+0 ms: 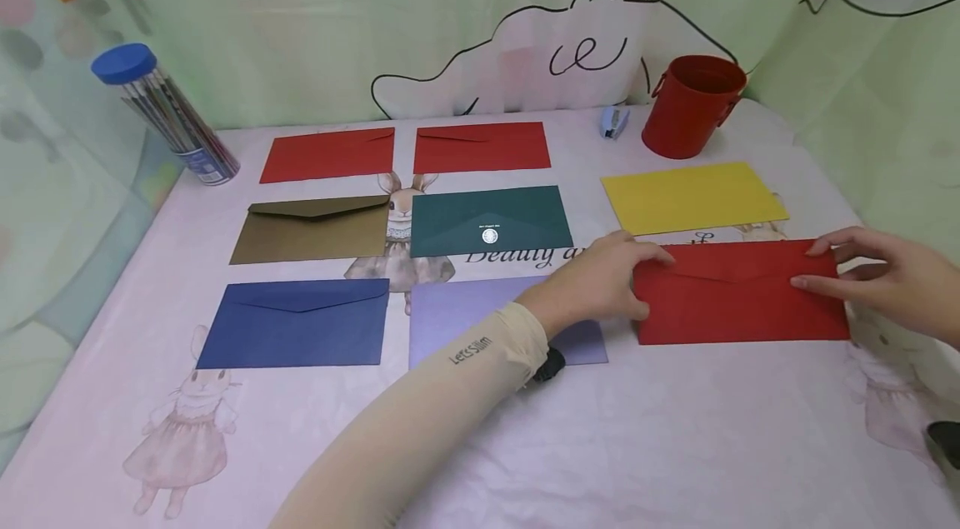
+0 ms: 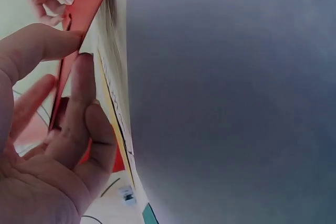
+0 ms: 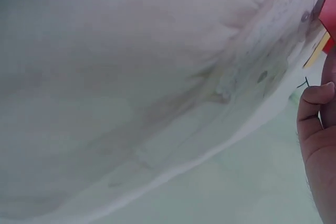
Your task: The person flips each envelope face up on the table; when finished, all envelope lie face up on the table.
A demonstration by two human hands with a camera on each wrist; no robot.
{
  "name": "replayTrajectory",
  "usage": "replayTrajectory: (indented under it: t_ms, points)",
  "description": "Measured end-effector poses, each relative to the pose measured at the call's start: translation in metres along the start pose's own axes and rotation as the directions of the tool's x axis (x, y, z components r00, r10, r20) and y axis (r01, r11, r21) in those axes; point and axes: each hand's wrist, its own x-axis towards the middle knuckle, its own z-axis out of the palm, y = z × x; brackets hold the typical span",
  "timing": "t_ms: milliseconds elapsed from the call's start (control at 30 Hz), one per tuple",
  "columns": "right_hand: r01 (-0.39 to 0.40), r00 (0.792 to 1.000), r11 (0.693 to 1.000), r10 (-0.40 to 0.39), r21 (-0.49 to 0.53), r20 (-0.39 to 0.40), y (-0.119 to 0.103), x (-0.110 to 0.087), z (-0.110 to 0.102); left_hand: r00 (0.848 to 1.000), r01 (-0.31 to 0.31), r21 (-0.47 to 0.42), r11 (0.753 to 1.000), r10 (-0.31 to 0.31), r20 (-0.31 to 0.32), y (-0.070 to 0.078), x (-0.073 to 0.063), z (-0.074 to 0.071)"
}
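Between my two hands at the right of the head view is a red envelope (image 1: 738, 308), flap side up. My left hand (image 1: 609, 275) pinches its left edge; the left wrist view shows the thumb and a finger of that hand (image 2: 63, 150) on either side of the red paper (image 2: 90, 1). At the opposite edge, my right hand (image 1: 888, 275) holds the envelope with thumb and fingers. Only part of the right hand (image 3: 321, 129) shows in the right wrist view. A lavender envelope (image 1: 465, 312) lies partly hidden under my left forearm. Just behind the red envelope lies a yellow envelope (image 1: 693, 200).
Blue (image 1: 300, 333), brown (image 1: 307, 242) and green (image 1: 491, 212) envelopes lie left of centre, with two red ones behind, left (image 1: 330, 158) and right (image 1: 487, 150). Along the back stand a pencil jar (image 1: 176, 121), a light-blue stapler (image 1: 613, 122) and a red bucket (image 1: 690, 112).
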Motion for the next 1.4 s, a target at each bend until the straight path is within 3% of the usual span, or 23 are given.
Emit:
replayTrajectory:
  t_ms: [200,367,433,533,600,667,800,933,1133,1333,1400]
  points:
    - [-0.055,0.994,0.995,0.062,-0.08,0.091,0.004,0.008,0.0,0.998,0.043,0.106,0.993,-0.047,0.034,0.004,0.003,0.004]
    - [-0.081,0.987,0.99,0.095,-0.112,0.126,0.003,0.012,0.001,0.997,0.051,0.225,0.973,-0.061,0.038,0.008,0.005,0.003]
    - [-0.06,0.989,0.988,0.078,-0.145,0.128,0.0,0.014,0.001,0.996,0.075,0.308,0.948,-0.084,0.013,0.01,0.005,0.001]
    - [-0.036,0.994,0.973,0.058,-0.227,0.092,-0.007,0.018,0.0,0.994,0.112,0.446,0.888,-0.103,-0.043,0.01,0.006,-0.001]
    - [-0.024,0.995,0.963,0.048,-0.268,0.085,-0.012,0.022,-0.001,0.993,0.121,0.488,0.865,-0.103,-0.064,0.01,0.008,-0.004]
    - [-0.017,0.995,0.958,0.044,-0.288,0.088,-0.017,0.027,-0.003,0.993,0.114,0.469,0.876,-0.102,-0.052,0.008,0.011,-0.007]
    - [0.012,0.986,0.968,0.03,-0.249,0.164,-0.027,0.043,-0.005,0.992,0.125,0.324,0.938,-0.126,-0.019,0.001,0.024,-0.014]
    - [0.021,0.971,0.983,0.024,-0.183,0.237,-0.036,0.069,-0.008,0.989,0.146,0.255,0.956,-0.136,-0.056,-0.009,0.043,-0.02]
    - [0.046,0.945,0.98,0.02,-0.194,0.325,-0.031,0.104,-0.014,0.99,0.137,0.306,0.942,-0.125,-0.061,-0.018,0.072,-0.023]
    - [0.041,0.903,0.963,0.079,-0.267,0.423,-0.023,0.121,-0.011,0.982,0.138,0.441,0.887,-0.181,0.057,-0.019,0.088,-0.023]
    - [0.05,0.899,0.962,0.074,-0.268,0.431,-0.022,0.123,-0.009,0.976,0.137,0.461,0.877,-0.199,0.089,-0.02,0.091,-0.024]
